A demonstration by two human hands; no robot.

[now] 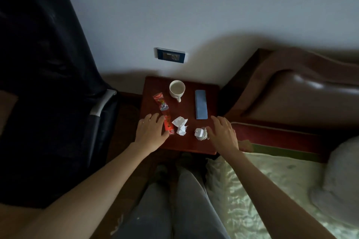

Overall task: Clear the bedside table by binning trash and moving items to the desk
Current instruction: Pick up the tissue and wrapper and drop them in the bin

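Observation:
A small dark red bedside table (188, 144) stands against the wall. On it are a white mug (177, 88), a long red snack wrapper (162, 109), a crumpled white tissue (180, 125), a blue flat box (201, 107) and a white charger with coiled cable (201, 133). My left hand (151, 131) lies flat on the table's left front, fingers apart, touching the wrapper's near end. My right hand (222, 133) rests flat at the right front, fingertips beside the charger. Neither hand holds anything.
A dark curtain or cover (48, 83) hangs at the left. The bed with a brown padded headboard (301, 91) and pale green quilt (262, 190) lies at the right. A wall socket (171, 55) sits above the table. My legs are below.

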